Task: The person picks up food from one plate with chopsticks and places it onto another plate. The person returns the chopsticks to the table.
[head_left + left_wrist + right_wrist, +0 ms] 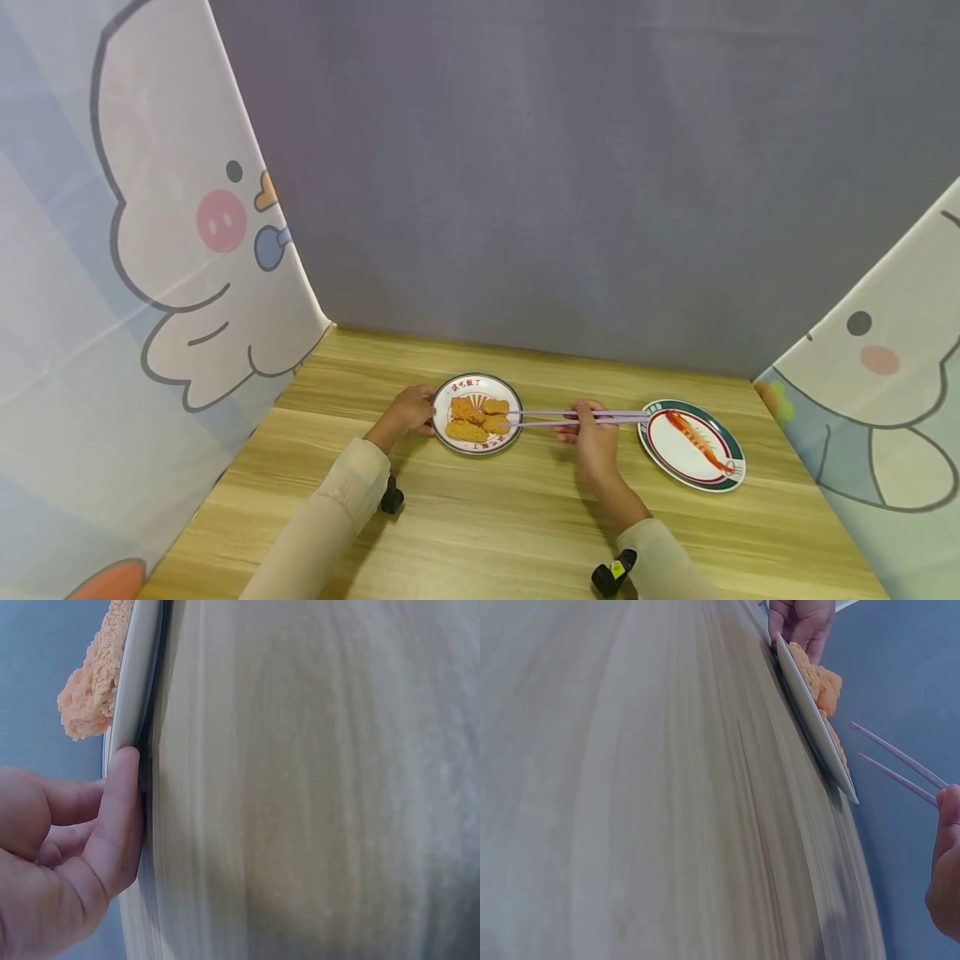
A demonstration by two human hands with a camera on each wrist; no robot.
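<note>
The fried nuggets (477,418) lie in a little pile on a round white plate (457,389) with a dark rim and red writing, near the middle of the wooden desk (480,517). A pair of long purple chopsticks (577,417) reaches across to this plate from the right, and the tips touch the nuggets on the side nearest them. The right hand (592,437) has its fingers curled round the chopsticks about halfway along, and the back ends stick out over the next plate. In the right wrist view the two sticks sit a little apart from each other. The left hand (411,410) is at the left edge of the nugget plate, with its fingers bent and one fingertip (124,787) pressed against the rim, as the left wrist view shows up close; the other fingers are curled in toward the palm. To the right, well apart from the first plate, sits a second plate (678,462) with a green and red rim, and one orange shrimp (697,440) lies on it at a slant. Both arms wear pale cream sleeves (330,517). Behind the desk stands a plain grey wall (570,167), and on each side hangs a cloth with a cartoon duck (172,233).
</note>
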